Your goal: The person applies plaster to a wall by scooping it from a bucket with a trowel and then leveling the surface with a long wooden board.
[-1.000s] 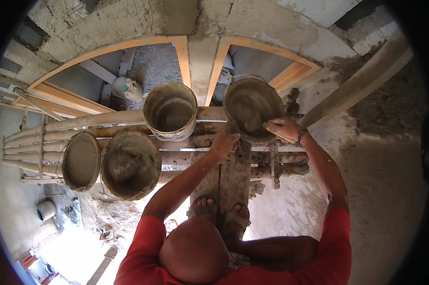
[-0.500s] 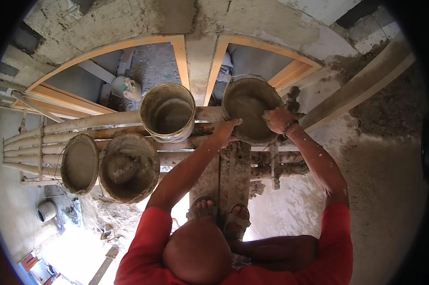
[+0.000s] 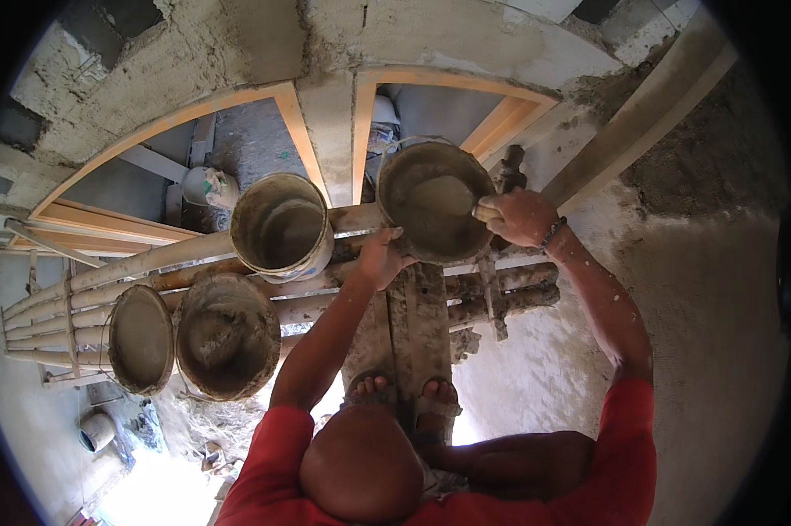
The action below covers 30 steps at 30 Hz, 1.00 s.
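A round bucket of wet grey mortar stands in front of me, its thin handle raised at the far side. At its near left rim is my left hand, the thumb against the edge and the fingers below, gripping it. My right hand, with a dark bracelet at the wrist, is closed at the right rim. Whether its fingers hold the rim or a small tool cannot be made out. A second bucket, with mortar low inside, stands to the left. Farther left are a mortar-caked basin and a bucket full of grey mix.
Bamboo poles form a scaffold under the buckets. My sandalled feet rest on narrow wooden planks. An arched wooden frame fills the wall ahead. At the right a thick beam slants down; bright ground lies far below on the left.
The view has turned slightly, shifting the buckets left in the picture. My right hand has drawn outward from the bucket's inside to its rim, and my left thumb has slid back toward the edge.
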Available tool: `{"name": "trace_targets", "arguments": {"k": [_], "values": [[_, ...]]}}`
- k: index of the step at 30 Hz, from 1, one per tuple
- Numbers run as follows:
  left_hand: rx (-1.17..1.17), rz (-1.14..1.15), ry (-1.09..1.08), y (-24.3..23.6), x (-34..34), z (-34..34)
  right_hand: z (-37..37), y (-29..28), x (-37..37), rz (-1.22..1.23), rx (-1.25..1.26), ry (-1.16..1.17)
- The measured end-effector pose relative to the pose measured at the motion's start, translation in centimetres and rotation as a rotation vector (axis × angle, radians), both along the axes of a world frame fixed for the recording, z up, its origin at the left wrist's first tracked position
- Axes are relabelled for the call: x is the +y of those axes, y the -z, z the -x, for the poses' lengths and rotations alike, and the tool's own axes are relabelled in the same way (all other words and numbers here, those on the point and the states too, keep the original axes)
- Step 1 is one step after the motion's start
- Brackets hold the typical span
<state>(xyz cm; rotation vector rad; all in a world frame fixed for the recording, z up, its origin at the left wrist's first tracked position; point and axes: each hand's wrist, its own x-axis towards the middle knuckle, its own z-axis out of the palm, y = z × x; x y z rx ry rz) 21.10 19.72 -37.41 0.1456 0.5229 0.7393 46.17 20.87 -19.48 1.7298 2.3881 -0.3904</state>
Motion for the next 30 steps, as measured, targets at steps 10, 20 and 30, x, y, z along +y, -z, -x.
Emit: {"name": "trace_targets", "arguments": {"k": [10, 20, 30], "values": [[0.241, -0.226, -0.126, 1.2, -2.5, 0.5, 1.1, 7.9, 1.1, 0.151, -0.285, 0.032], [0.606, -0.306, -0.117, 1.6, -0.7, -1.5, 0.8, 3.2, -0.4, 0.543, 0.196, 0.401], [1.2, -0.504, -0.317, 1.5, 1.9, -3.1, -0.2, 6.0, 1.8, 0.026, -0.238, 0.149]]}}
